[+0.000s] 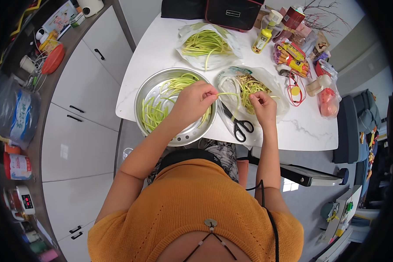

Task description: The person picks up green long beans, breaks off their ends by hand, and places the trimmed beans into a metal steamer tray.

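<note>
My left hand [195, 101] is over the right side of a round metal colander [140, 91], its fingertips pinching a thin green garlic scape [227, 93] that points right. Cut lengths of garlic scape [155, 114] lie in the colander. My right hand [263, 108] has thumb and fingers pressed together above a white plastic bag [280, 97] of green and brownish trimmings [248, 85]. What the right fingertips hold, if anything, is too small to make out. Black-handled scissors [241, 130] lie between the colander and my right hand, partly on the bag.
Farther back on the white table [310, 126], another plastic bag holds a bundle of long garlic scapes [207, 43]. A yellow bottle [262, 40], snack packets [292, 56], a red cord [298, 97] and a bag of red fruit [328, 102] crowd the right. A black case [233, 14] stands behind.
</note>
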The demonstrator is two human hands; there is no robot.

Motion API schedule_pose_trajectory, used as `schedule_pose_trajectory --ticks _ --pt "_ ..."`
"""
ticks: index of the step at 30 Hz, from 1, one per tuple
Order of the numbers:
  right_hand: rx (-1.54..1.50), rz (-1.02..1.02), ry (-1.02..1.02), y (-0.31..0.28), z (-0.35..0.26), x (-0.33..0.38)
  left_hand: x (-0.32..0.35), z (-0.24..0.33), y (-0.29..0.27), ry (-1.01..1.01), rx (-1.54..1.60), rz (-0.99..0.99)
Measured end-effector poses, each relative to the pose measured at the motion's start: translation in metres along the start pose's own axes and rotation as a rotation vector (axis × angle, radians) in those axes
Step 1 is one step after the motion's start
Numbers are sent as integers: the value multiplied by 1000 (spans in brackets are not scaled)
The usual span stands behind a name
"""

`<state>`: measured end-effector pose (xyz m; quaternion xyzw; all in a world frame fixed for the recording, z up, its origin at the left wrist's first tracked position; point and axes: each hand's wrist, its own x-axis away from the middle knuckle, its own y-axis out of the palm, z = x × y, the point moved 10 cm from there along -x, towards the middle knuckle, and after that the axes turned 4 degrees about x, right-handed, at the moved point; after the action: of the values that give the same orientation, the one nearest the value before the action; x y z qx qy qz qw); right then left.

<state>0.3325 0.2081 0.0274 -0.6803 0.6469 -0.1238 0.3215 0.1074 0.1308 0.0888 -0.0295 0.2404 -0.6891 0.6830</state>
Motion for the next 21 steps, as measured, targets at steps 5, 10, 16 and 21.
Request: schedule_pose_trajectory --ticks 5,10,16,21 --pt "260 101 -26 -15 -9 17 -12 0 10 21 -75 13" --pt "359 -112 -115 4 -8 42 -18 0 17 -13 -52 27" --pt "579 -213 -208 19 -14 67 -17 -7 30 -29 -67 22" --pt "583 -172 -236 18 -17 76 -15 -13 40 -46 -53 7"
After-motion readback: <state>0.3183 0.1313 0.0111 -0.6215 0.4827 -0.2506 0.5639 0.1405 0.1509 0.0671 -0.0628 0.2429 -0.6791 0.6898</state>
